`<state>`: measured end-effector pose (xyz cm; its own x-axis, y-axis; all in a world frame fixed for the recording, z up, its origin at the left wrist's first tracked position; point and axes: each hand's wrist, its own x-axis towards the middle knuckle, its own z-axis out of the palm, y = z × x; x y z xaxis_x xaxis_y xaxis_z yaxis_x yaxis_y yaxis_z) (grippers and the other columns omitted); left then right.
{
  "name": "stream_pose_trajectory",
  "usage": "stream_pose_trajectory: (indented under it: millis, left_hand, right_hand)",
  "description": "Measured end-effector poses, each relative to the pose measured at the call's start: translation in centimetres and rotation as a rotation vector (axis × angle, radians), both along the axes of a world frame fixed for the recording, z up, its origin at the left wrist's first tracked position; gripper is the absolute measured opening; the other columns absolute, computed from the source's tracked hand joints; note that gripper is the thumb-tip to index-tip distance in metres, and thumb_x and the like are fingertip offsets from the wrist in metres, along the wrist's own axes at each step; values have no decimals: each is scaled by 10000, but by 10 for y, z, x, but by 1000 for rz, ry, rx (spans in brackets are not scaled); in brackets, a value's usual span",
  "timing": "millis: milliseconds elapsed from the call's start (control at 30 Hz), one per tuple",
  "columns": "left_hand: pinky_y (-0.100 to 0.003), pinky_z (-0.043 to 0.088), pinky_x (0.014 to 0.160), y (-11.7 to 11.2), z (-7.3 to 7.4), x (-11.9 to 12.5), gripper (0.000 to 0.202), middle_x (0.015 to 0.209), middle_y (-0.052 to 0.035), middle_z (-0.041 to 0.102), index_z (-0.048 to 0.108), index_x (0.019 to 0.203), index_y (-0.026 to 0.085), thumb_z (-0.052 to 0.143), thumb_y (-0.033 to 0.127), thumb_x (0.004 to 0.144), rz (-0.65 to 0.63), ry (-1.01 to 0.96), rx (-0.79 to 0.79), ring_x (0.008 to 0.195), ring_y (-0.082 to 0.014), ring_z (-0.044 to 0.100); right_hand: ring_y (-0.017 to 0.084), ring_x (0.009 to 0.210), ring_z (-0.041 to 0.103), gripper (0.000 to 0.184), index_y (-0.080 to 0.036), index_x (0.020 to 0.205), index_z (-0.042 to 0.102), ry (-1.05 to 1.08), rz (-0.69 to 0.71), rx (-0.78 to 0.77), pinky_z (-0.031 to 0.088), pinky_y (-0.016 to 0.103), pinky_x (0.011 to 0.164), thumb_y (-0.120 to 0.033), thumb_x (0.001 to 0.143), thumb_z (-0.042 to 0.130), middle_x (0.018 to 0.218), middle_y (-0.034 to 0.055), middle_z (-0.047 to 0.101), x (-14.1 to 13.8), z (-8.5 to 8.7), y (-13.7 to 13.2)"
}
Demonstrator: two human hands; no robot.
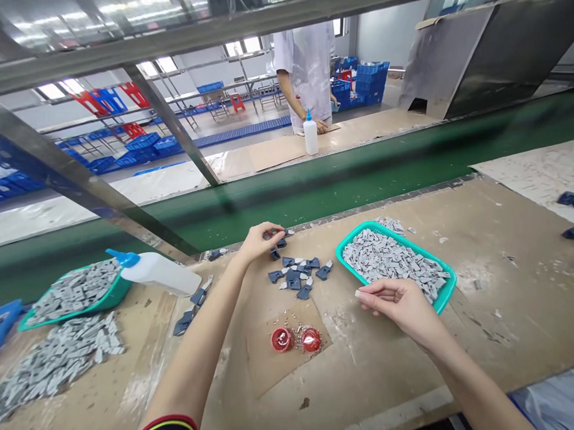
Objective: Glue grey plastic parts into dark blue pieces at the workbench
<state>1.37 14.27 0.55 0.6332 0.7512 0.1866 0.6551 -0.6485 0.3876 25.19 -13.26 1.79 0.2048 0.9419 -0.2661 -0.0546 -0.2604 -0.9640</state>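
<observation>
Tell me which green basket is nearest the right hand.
The right green basket, partly hidden by the right hand; the left green basket sits far from it.

Brown worktop (380, 369) — baskets (446, 298), dark pieces (293, 279)

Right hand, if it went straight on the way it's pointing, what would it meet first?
Probably the cluster of dark parts, though the right hand may pass above them; depth is unclear.

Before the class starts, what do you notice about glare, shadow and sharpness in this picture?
Head view: glare streaks the metal panel at the top; head view: the windows look washed out; head view: a dark band, shadow or reflection, crosses the green belt; head view: left hand and right hand look fairly sharp.
</observation>
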Motion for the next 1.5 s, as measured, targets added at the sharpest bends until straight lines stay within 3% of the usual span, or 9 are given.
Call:
stream_pose_trajectory:
  millis: [200,300,467,667,800,1000,1167,1300,1500]
  left_hand:
    - [-459,396,942,28,-8,-5,306,1136,-139,585,638,1071,177,489,349,868,239,-8,95,1104,-290,507]
    - [-476,427,912,42,-16,-11,329,1172,-117,573,586,1123,166,550,355,855,272,31,54,1069,-251,539]
    - [-409,481,850,45,-21,-12,268,1151,-90,591,601,1058,163,540,346,872,212,26,12,980,-194,582]
    - [-313,493,755,36,-3,3,361,900,-57,667,664,1052,209,421,414,880,65,-15,-8,740,-172,608]
    - [-348,459,866,29,1,20,392,1016,-72,632,684,1052,227,619,445,732,-44,-13,-34,915,-223,593]
    - [-341,447,887,15,-5,33,170,849,-59,613,687,684,207,735,352,610,-33,-105,-217,877,-232,601]
    - [-362,475,863,-17,5,23,266,995,-94,605,621,927,173,555,401,807,169,-467,-304,947,-220,591]
    - [-352,506,865,-68,26,-1,370,1104,-123,608,531,1085,164,252,366,950,258,-738,-404,971,-181,621]
    - [-337,468,982,-152,51,-49,229,1037,-102,655,622,976,143,524,325,877,372,-1284,-822,978,-189,646]
  right_hand:
    - [186,684,653,256,-153,782,686,-11,34,-3,507,258,571,-395,710,725,730,76,708,-18,-1,-2]
    - [171,672,637,258,-155,796,678,-32,43,13,497,247,560,-400,723,711,732,66,699,-22,-1,-4]
    - [167,656,633,264,-154,787,668,-44,33,5,494,247,551,-404,716,712,720,61,694,-22,-3,-8]
    - [179,677,654,258,-162,779,667,-46,22,13,503,258,574,-405,704,715,729,58,705,-27,-1,-8]
    - [188,690,660,280,-162,800,676,-34,3,12,498,266,573,-414,690,727,750,68,711,-30,0,-8]
    - [181,654,648,308,-144,774,676,21,27,-26,476,265,564,-423,667,747,708,78,708,-37,-5,-9]
    - [140,565,590,326,-148,750,672,27,124,-59,437,241,504,-448,650,750,662,49,681,-59,-20,-7]
    - [160,610,624,359,-131,730,677,31,177,-48,466,258,575,-447,598,786,679,73,699,-75,-35,-5]
    - [174,590,634,391,-140,725,672,9,200,-83,445,243,509,-487,581,782,654,73,702,-81,-44,-6]
